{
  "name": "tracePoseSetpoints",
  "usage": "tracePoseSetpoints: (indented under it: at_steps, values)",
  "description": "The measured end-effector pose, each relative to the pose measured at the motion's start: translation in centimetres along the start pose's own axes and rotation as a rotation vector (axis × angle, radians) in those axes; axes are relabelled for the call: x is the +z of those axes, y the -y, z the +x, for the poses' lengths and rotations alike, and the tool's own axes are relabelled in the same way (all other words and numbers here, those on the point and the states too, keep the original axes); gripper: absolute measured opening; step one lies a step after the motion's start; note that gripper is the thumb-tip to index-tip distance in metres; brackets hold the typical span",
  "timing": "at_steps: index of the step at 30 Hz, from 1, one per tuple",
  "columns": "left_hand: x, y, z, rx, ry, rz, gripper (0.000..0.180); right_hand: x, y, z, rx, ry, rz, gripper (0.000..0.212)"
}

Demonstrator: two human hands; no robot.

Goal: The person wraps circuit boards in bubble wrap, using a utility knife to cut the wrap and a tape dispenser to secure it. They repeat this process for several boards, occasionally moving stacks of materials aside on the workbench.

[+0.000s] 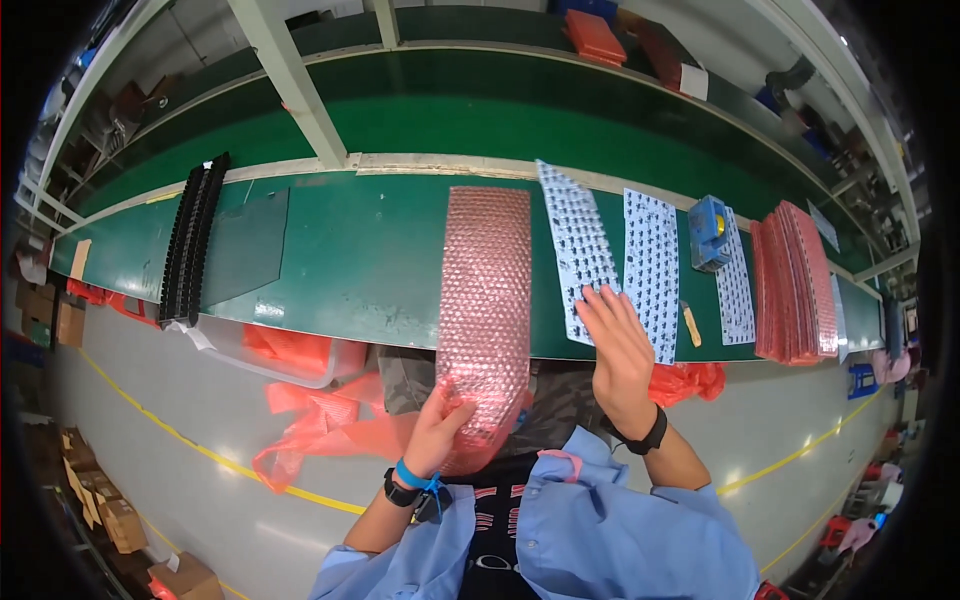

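Note:
A long pink bubble-wrap sleeve (486, 280) lies from the table's far part toward me and hangs over the near edge. My left hand (442, 425) is closed on its near end, thumb across the top. To its right, a light-blue sheet with dark patterned marks (575, 225) slants up and left, slightly blurred. My right hand (620, 345) grips its near end, fingers stretched over the upper face and thumb hidden. A second patterned sheet (652, 255) lies flat beside that hand, and a small cutter with a yellowish handle (692, 325) rests farther right.
A blue tape dispenser (709, 232) stands by a third patterned sheet (737, 285). Stacked pink bubble-wrap pieces (795, 285) sit at right. A black slotted rack (193, 240) and transparent sheet (245, 245) occupy the left. Below are a plastic bin (345, 365) and loose pink wrap (325, 425).

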State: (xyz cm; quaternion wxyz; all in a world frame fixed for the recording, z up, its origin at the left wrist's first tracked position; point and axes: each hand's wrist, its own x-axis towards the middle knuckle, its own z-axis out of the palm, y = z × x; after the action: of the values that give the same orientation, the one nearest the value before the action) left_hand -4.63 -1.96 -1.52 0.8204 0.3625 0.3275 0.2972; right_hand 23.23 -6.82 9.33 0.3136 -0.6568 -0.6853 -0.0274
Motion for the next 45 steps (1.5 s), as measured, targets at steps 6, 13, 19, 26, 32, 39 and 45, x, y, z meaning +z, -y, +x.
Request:
tracePoseSetpoints:
  at_steps: [6, 13, 19, 26, 32, 39, 45]
  values:
    - [4.3, 0.4, 1.8, -0.082, -0.091, -0.338, 0.045, 0.5, 5.9, -1.6, -0.073, 0.105, -0.047, 0.052]
    - [3.2, 1.4, 2.0, -0.056, -0.115, -0.224, 0.048, 5.0, 6.3, -3.8, -0.066, 0.347, 0.009, 0.054]
    - [2.9, 1.7, 2.0, -0.11, -0.073, -0.18, 0.046, 2.3, 2.5, -0.8, -0.11, 0.512, 0.205, 0.071]
    - [3.5, 1.9, 2.3, -0.142, -0.13, -0.285, 0.04, 3.2, 1.6, 0.4, -0.198, 0.652, -0.025, 0.089]
    - [3.0, 1.6, 3.2, -0.134, -0.103, -0.225, 0.039, 3.5, 0.6, 1.5, -0.159, 0.65, 0.005, 0.086]
    - [2.9, 1.5, 3.5, -0.164, -0.099, -0.224, 0.039, 3.9, -0.4, 2.5, -0.147, 0.633, 0.05, 0.083]
    - [2.9, 1.7, 3.6, -0.149, -0.101, -0.201, 0.037, 3.9, -0.8, 3.1, -0.139, 0.638, 0.044, 0.081]
